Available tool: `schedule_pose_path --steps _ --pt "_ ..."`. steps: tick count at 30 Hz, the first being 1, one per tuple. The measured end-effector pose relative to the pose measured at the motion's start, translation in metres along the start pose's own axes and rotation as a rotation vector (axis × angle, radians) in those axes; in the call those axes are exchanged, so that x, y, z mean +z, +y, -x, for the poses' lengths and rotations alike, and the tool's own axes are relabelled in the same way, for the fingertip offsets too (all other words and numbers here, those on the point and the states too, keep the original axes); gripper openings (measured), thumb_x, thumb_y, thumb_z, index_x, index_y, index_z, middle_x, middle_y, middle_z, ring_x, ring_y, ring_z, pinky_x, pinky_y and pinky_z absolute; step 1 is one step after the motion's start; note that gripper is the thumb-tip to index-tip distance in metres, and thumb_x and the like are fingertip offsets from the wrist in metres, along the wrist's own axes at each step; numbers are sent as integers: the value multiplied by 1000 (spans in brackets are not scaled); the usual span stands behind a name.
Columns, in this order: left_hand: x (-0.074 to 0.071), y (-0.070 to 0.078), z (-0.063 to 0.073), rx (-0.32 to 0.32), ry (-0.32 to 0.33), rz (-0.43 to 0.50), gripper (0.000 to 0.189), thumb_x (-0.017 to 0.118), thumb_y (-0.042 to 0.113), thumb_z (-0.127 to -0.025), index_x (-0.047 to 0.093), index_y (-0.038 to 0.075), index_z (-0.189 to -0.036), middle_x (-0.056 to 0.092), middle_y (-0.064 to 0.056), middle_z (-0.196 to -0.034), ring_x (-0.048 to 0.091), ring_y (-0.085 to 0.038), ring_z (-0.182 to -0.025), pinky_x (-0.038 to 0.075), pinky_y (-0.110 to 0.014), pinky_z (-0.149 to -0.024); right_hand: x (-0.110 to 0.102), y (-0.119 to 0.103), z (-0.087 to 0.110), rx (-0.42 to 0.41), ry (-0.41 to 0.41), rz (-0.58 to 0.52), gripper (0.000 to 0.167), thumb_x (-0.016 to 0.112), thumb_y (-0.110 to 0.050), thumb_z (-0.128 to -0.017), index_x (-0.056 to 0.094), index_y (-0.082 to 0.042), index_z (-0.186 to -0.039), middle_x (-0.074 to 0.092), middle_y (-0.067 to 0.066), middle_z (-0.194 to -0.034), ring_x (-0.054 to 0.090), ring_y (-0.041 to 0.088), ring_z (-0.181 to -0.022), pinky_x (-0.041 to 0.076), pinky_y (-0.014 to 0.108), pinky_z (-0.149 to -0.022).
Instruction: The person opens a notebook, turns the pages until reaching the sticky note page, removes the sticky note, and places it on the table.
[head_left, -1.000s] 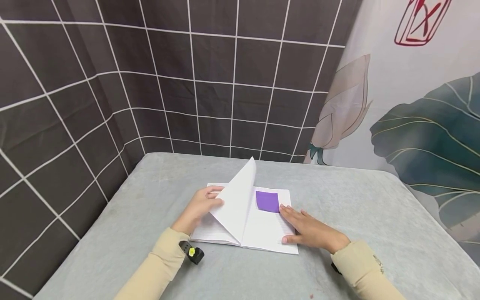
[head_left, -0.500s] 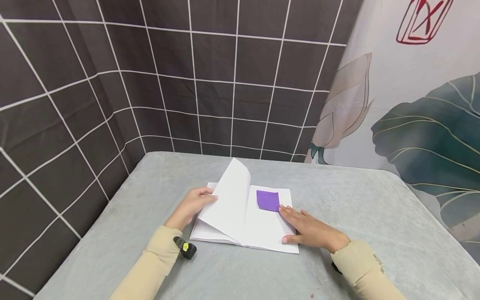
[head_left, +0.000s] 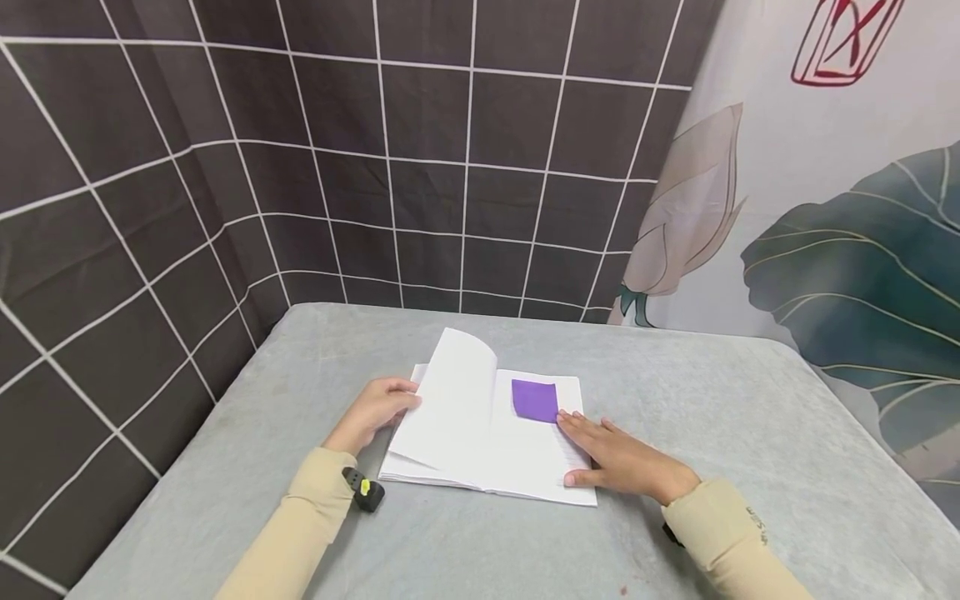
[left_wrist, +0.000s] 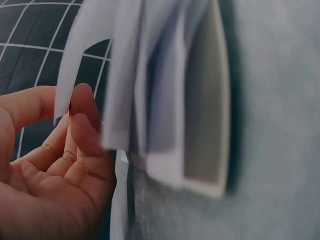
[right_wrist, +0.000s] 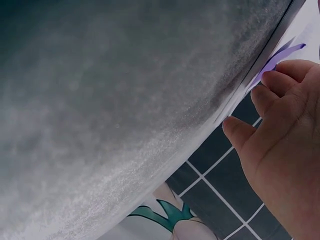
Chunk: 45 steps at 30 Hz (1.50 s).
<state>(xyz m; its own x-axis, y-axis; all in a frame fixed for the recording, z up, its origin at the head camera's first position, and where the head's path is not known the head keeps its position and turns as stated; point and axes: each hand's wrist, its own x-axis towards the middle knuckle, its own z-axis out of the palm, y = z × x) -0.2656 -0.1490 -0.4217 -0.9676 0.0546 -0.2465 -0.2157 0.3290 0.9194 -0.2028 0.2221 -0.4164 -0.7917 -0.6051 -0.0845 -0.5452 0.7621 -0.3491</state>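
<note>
An open notebook lies on the table, with a purple square of paper on its right-hand page. Between thumb and fingertips, my left hand pinches the outer edge of a white page, which curves up at the far side and leans over the left half. The left wrist view shows this page between the fingertips, with several other leaves fanned beside it. My right hand rests with straight fingers on the right page's outer edge, its fingertips at the corner of the purple paper.
A grey cloth-covered table surrounds the notebook. Behind it and on the left hangs a dark curtain with a white grid; a pale curtain with leaf and flower prints hangs at the right.
My left hand has moved left and slightly toward me with the page, which has swung from near upright down toward the left half. The right hand and purple paper have stayed put.
</note>
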Motion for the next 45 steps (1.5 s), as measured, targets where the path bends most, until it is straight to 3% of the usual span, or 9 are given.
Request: schedule_pose_path --steps 10,22,30,36,40,45 --pt "-8 -3 1 11 7 -162 30 65 9 -84 63 -6 -110 64 -12 -94 58 -15 -73 50 -25 -66 -1 1 -2 19 -38 -5 88 57 -57 -86 29 -3 -150 27 17 -157 27 37 -143 17 61 -112" --pt "-12 -4 1 48 -78 -356 18 61 3 -86 61 -9 -100 60 -12 -86 58 -17 -72 51 -28 -64 -2 0 -4 28 -51 -16 88 58 -56 -85 30 -3 -149 26 17 -157 26 37 -143 18 62 -111" --pt "-11 -1 0 14 -90 -421 9 60 6 -89 61 -2 -91 54 -5 -74 54 -14 -66 44 -24 -60 -5 1 -5 31 -60 -36 87 59 -56 -85 31 -3 -149 26 17 -157 26 37 -143 18 61 -112" --pt "-10 -2 4 11 -96 -391 9 58 4 -87 61 -3 -90 51 -3 -71 51 -13 -63 43 -23 -58 -10 1 -6 27 -70 -67 81 59 -53 -87 37 -1 -146 30 18 -155 29 40 -141 22 61 -110" --pt "-10 -1 7 40 -105 -360 4 56 1 -84 58 0 -80 47 -1 -66 47 -11 -59 41 -22 -57 -14 1 -9 -5 -26 -36 68 61 -44 -90 48 1 -138 43 18 -147 41 39 -135 33 54 -107" --pt "-8 0 7 54 -94 -358 14 54 0 -81 51 7 -70 43 1 -62 44 -10 -56 37 -21 -55 -17 3 -19 -43 124 24 42 63 -27 -92 62 1 -124 67 12 -120 64 26 -110 48 44 -93"
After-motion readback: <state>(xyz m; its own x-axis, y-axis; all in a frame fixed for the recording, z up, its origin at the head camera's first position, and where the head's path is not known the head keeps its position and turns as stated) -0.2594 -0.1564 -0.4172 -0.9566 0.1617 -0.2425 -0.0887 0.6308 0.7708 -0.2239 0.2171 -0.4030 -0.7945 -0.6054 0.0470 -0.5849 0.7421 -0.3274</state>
